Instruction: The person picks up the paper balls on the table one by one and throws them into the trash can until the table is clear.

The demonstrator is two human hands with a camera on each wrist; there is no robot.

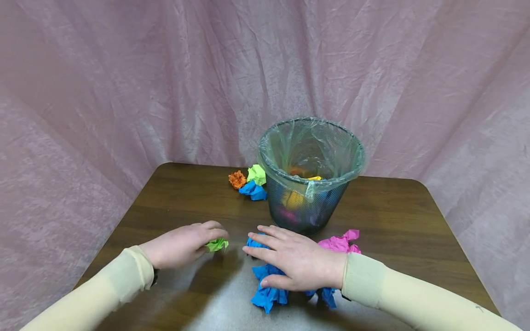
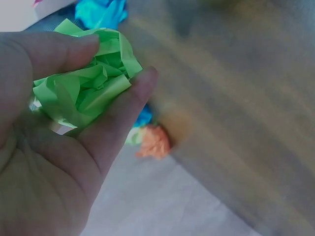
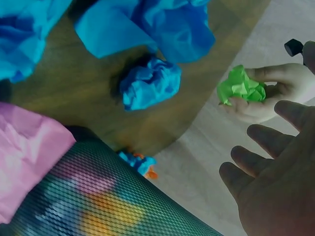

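Note:
Between thumb and fingers, my left hand (image 1: 186, 245) pinches a crumpled green paper ball (image 2: 91, 78), held above the table left of the blue papers. My right hand (image 1: 296, 259) is spread with its fingers apart, above several crumpled blue papers (image 1: 269, 294); in the right wrist view it holds nothing. A smaller blue paper ball (image 3: 150, 83) lies by its fingertips in the head view. Beyond the right wrist lies a crumpled pink paper (image 1: 340, 242), partly hidden by the hand.
A black mesh wastebasket (image 1: 308, 216) with a clear liner stands behind the right hand, holding coloured papers. Left of it lie an orange paper ball (image 1: 237, 179), a light green one (image 1: 256, 174) and a blue one (image 1: 253, 190). A pink curtain (image 1: 207, 82) hangs behind the wooden table (image 1: 186, 193).

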